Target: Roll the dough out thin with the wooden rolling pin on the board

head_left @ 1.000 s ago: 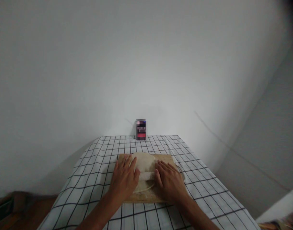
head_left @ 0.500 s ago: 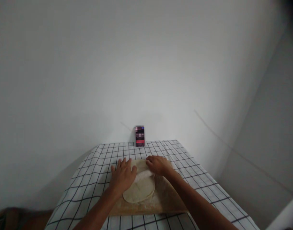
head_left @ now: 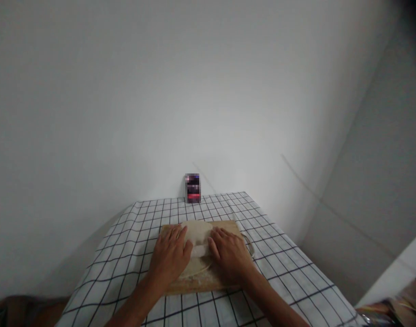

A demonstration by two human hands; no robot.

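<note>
A flat round sheet of dough (head_left: 196, 231) lies on a floured wooden board (head_left: 194, 287). Across it lies a pale rolling pin (head_left: 200, 251), whose ends are hidden under my hands. My left hand (head_left: 171, 252) presses palm down over the left end, fingers stretched forward and slightly apart. Over the right end, my right hand (head_left: 231, 253) lies the same way, its fingers extended. Most of the dough shows beyond the pin, and a thinner part shows on the near side.
A white tablecloth with black grid lines (head_left: 276, 272) covers the table. A loop handle (head_left: 250, 245) sticks out at the board's right side. A small blurred dark and red box (head_left: 193, 188) stands at the back against the wall. Various items (head_left: 381, 313) sit at the lower right.
The rolling pin has come back toward me over the dough, so more dough shows beyond it. My right hand has straightened from a curled pose to extended fingers. The view has shifted slightly.
</note>
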